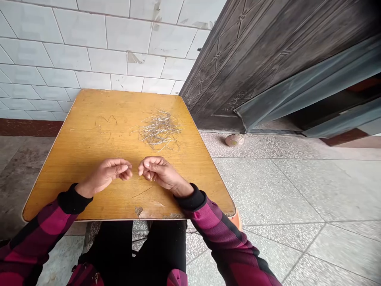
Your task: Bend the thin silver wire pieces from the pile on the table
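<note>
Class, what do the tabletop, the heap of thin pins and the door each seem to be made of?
The tabletop looks like varnished wood or veneer: yellow, glossy, with grain and chipped patches at the front edge. The pins look like bright metal wire, perhaps steel, from their shine. The door seems embossed metal, dark and worn, less certainly.

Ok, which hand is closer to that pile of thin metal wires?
The right hand sits almost directly below the pile of thin metal wires on the wooden tabletop; the left hand lies farther off to the side.
</note>
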Demonstrator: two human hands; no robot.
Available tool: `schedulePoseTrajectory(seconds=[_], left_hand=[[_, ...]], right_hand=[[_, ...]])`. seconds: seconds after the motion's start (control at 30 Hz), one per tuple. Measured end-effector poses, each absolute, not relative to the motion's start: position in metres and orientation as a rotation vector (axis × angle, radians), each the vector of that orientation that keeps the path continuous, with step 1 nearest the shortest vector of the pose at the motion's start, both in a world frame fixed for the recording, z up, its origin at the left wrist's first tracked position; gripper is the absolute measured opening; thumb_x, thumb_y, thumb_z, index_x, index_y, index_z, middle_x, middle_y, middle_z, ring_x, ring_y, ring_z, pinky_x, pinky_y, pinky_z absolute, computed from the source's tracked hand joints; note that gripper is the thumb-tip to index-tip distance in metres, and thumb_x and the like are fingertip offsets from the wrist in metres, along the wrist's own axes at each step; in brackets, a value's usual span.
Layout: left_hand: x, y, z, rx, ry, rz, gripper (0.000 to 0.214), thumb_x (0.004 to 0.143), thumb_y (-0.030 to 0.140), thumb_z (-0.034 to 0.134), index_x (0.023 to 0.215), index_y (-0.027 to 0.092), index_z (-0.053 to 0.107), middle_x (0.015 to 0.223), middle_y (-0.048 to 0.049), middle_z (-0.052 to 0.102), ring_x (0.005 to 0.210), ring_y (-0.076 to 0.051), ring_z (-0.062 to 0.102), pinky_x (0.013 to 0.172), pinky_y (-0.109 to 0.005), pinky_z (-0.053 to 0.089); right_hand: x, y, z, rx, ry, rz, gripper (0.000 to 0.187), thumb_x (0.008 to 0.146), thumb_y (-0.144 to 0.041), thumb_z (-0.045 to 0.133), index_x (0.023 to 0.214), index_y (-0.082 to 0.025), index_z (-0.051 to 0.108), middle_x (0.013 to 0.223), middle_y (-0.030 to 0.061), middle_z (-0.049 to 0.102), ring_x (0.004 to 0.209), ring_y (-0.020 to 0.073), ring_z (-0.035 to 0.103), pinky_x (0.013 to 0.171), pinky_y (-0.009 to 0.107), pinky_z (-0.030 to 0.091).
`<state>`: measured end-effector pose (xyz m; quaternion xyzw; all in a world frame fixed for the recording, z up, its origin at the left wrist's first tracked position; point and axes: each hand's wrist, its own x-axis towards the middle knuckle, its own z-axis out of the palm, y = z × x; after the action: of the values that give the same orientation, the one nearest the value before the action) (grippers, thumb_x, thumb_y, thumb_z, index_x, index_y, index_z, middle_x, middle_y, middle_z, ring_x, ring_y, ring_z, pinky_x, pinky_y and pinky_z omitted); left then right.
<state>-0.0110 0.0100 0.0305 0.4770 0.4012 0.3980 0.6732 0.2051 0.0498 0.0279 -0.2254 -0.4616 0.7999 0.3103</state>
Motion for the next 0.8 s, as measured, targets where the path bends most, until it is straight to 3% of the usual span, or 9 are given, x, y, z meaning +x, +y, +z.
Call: schedulePoseTrajectory(seconds=[0.2,0.43,0.6,0.8], left_hand=[[-0.012,0.011,0.027,0.79,0.759,0.665,0.029,0.075,0.038,0.073,0.076,0.009,0.066,0.051,0.0017,0.052,0.046,-0.006,0.041,0.047,-0.019,0.029],[-0.015,0.011,0.025,0.824,0.801,0.618,0.022,0.078,0.031,0.069,0.076,0.009,0.065,0.045,0.0062,0.042,0.039,-0.002,0.027,0.043,-0.019,0.02],[-0.013,0.009,0.028,0.836,0.837,0.568,0.02,0.081,0.031,0.066,0.078,0.011,0.063,0.043,0.0086,0.036,0.038,-0.003,0.021,0.04,-0.018,0.018],[-0.021,0.008,0.034,0.86,0.884,0.514,0.021,0.079,0.031,0.067,0.07,0.014,0.058,0.042,0.0089,0.036,0.037,-0.004,0.024,0.039,-0.018,0.025]], right_hand=[[0.21,0.054,0.024,-0.624,-1.425,2.113,0.027,0.079,-0.04,0.071,0.083,-0.013,0.071,0.064,-0.0001,0.066,0.046,0.0034,0.044,0.043,0.017,0.029],[0.223,0.063,0.027,-0.719,-1.854,2.057,0.03,0.083,-0.038,0.066,0.093,-0.01,0.071,0.058,-0.0032,0.058,0.05,0.0047,0.042,0.047,0.02,0.028],[0.225,0.067,0.028,-0.738,-1.849,2.134,0.029,0.08,-0.038,0.067,0.086,-0.009,0.07,0.058,-0.003,0.059,0.046,0.0037,0.036,0.045,0.02,0.025],[0.231,0.071,0.027,-0.77,-1.782,2.182,0.024,0.077,-0.033,0.069,0.082,-0.009,0.07,0.055,-0.0025,0.059,0.043,0.0033,0.036,0.044,0.02,0.024]])
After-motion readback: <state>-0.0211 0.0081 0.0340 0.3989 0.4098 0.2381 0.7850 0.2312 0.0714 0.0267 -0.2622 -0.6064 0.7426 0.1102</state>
